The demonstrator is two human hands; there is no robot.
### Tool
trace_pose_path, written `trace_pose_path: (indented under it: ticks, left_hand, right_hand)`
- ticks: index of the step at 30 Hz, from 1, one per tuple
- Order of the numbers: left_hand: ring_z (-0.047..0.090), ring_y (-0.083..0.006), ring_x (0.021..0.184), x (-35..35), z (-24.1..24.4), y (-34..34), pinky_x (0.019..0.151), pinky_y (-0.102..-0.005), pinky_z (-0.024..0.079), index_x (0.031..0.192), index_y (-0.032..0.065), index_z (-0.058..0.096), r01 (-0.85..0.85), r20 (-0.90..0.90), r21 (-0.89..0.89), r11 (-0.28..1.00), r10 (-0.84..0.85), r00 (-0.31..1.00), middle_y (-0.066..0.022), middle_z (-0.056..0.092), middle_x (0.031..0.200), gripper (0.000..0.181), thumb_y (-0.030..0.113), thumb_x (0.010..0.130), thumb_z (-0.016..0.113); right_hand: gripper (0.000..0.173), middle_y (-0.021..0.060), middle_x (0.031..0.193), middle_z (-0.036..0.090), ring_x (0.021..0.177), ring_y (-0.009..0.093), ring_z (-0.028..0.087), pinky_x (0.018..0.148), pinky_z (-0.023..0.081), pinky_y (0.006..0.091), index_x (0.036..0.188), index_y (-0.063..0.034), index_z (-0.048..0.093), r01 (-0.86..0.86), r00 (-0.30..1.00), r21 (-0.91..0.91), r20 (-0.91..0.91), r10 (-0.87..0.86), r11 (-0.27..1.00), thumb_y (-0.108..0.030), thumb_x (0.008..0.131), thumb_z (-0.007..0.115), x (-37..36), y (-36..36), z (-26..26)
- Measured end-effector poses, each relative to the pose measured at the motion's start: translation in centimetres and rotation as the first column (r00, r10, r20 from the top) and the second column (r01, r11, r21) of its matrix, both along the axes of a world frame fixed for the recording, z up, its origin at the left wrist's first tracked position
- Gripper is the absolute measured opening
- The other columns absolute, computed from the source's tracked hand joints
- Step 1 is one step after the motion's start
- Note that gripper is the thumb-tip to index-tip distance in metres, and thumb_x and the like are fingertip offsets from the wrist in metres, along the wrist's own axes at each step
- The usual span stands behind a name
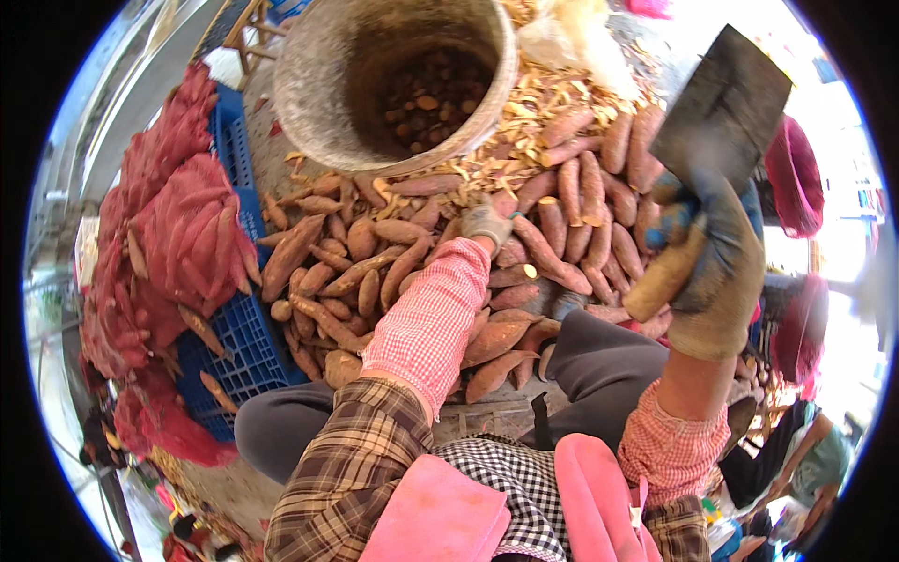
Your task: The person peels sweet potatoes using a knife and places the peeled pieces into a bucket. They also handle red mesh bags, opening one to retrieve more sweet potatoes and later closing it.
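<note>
My right hand, in a worn blue-coated work glove, is raised on the right and grips the wooden handle of a cleaver. The broad dark blade points up and away from me. My left hand, in a pale dirty glove, reaches into the middle of a heap of sweet potatoes. Its fingers are at a sweet potato near the peelings, but whether they close on it is hidden. Some roots to the right, such as a sweet potato, have cut ends.
A large crusted bucket beyond the heap holds small pieces low inside. Trimmings lie beside it. On the left, red mesh sacks drape over a blue plastic crate. Another person is at the lower right.
</note>
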State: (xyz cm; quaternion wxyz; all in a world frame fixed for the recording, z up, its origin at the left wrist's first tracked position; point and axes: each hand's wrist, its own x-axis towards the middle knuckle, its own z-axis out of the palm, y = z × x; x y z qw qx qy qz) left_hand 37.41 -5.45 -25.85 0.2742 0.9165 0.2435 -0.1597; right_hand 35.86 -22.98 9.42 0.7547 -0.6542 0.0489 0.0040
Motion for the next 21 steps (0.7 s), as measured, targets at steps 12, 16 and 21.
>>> trace_pose_path:
  ticks: [12,16,21]
  left_hand:
    - [0.055,-0.0357,0.122,-10.4,0.4,25.1,0.099,-0.0422,0.047,0.138,0.0037,0.040,-0.125,-0.317,0.279,0.952,0.214,0.924,-0.0216,0.051,0.135,0.082,0.049,0.078,0.073]
    - [0.053,-0.0351,0.124,-8.4,1.4,21.8,0.102,-0.0400,0.045,0.138,0.0066,0.040,-0.087,-0.465,0.424,0.902,0.300,0.833,-0.0195,0.052,0.135,0.087,0.052,0.074,0.076]
    - [0.053,-0.0352,0.123,-11.0,0.9,23.2,0.104,-0.0402,0.044,0.134,0.0038,0.047,-0.269,-0.248,0.235,0.934,0.325,0.913,-0.0199,0.053,0.134,0.079,0.038,0.071,0.082]
  right_hand:
    - [0.020,0.0091,0.082,0.066,0.059,0.010,0.056,0.053,0.048,0.0235,0.105,-0.0006,0.063,-0.033,0.995,0.039,-0.093,0.036,0.999,-0.015,0.092,0.061,-0.4,3.5,-0.4]
    - [0.018,0.0062,0.077,0.066,0.057,0.009,0.054,0.050,0.047,0.0230,0.104,-0.0021,0.064,-0.092,0.985,0.057,-0.140,0.099,0.994,-0.015,0.091,0.062,-0.6,4.9,-0.8]
    - [0.015,0.0051,0.077,0.065,0.055,0.008,0.054,0.050,0.046,0.0220,0.102,-0.0035,0.062,-0.147,0.974,0.099,-0.161,0.161,0.984,-0.014,0.092,0.061,0.0,5.5,-1.8]
